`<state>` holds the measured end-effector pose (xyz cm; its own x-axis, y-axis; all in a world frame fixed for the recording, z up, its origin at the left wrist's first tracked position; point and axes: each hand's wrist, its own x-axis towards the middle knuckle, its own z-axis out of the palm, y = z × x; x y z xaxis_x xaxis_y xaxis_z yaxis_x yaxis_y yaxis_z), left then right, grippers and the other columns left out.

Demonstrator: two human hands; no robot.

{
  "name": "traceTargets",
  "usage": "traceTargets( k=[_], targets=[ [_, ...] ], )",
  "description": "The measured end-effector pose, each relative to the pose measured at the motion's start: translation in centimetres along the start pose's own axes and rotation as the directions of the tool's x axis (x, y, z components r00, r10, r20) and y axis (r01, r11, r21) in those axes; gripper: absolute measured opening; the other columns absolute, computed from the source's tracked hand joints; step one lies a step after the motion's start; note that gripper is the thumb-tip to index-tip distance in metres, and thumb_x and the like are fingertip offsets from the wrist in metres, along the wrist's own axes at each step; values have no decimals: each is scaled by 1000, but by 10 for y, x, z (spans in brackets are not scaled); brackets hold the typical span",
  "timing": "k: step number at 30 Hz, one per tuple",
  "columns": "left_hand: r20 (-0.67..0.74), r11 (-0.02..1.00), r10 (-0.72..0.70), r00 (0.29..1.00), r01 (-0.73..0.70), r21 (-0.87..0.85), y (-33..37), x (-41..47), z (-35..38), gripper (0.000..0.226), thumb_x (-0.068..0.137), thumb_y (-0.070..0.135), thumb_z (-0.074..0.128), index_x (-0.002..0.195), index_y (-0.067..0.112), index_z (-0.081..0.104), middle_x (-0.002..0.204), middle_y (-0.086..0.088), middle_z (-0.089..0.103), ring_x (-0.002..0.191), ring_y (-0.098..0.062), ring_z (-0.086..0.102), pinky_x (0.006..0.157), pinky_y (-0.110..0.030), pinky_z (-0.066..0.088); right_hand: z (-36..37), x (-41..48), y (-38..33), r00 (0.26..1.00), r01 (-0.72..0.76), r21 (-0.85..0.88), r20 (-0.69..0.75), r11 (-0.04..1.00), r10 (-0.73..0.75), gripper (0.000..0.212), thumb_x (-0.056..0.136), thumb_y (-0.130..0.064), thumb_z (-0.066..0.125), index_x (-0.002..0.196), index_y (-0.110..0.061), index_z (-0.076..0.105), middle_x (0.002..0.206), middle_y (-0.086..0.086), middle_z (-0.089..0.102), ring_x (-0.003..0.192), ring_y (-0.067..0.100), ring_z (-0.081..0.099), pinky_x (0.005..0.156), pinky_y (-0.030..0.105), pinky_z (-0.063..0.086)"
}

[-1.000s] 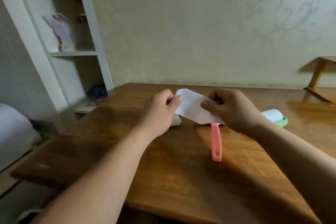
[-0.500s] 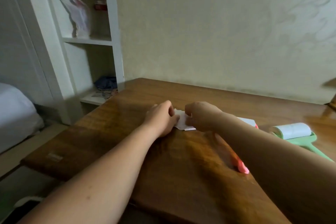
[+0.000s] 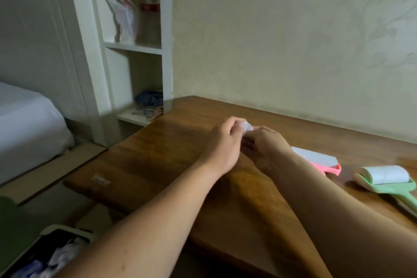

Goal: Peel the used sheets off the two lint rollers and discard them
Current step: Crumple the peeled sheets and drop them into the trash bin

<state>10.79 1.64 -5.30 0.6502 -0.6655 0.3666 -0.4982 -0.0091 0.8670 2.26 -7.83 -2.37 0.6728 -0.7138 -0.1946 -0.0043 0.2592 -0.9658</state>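
- Where both hands meet above table (image 3: 158,153) mid: crumpled used sheet (image 3: 247,127), white wad.
- L hand (image 3: 222,144): fingers curled, pinching sheet.
- R hand (image 3: 266,149): fingers curled on same sheet.
- Pink roller (image 3: 320,160), green roller (image 3: 388,178): flat on table, right side, apart.
- Bin (image 3: 67,229) w/ scraps: floor, off table's near-left corner.

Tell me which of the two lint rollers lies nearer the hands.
The pink lint roller, close by the right hand; the green lint roller lies farther right, apart from both hands.

Wooden table (image 3: 158,165), white shelf unit (image 3: 133,48), white bed (image 3: 27,124)
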Motion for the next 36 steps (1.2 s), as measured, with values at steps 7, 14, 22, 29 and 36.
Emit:
traceTargets(
  k=[7,14,22,29,36],
  targets=[
    [-197,992,23,980,-48,-119,-5,-67,-46,29,119,39,45,140,30,62,131,4,71,121,-8,69,101,-32,60,41,-73,16,910,-190,258,409,947,71,34,109,-14,50,126,2,75,114,22,81,106,33,78,92,43,59],
    [-507,906,-401,763,246,-346,-1,-131,-155,29,117,44,50,98,34,69,106,1,79,102,-22,77,92,-45,63,132,-131,43,732,648,-510,623,565,-277,54,98,-19,77,147,-33,58,126,-9,69,107,7,71,98,30,62],
    [-527,817,-577,624,439,-374,-52,-214,-244,38,115,34,39,117,12,70,94,-9,70,75,-21,64,40,-18,42,238,-168,133,445,895,-399,812,199,-377,61,97,-18,76,154,-21,54,140,4,58,121,23,64,99,28,52],
    [-511,779,-622,594,405,-478,-140,-271,-256,44,113,15,42,76,22,64,71,6,63,66,-9,58,65,-28,46,289,-162,230,479,878,-453,828,157,-291,24,92,-2,71,115,-7,74,110,13,73,103,33,65,79,36,50],
    [-483,842,-539,690,454,-291,-219,-307,-252,36,119,44,45,141,19,60,105,-6,75,70,7,64,66,-14,49,317,-111,288,782,267,-639,581,721,226,18,102,-17,69,90,-7,79,82,10,83,79,25,79,62,32,63]
  ],
)
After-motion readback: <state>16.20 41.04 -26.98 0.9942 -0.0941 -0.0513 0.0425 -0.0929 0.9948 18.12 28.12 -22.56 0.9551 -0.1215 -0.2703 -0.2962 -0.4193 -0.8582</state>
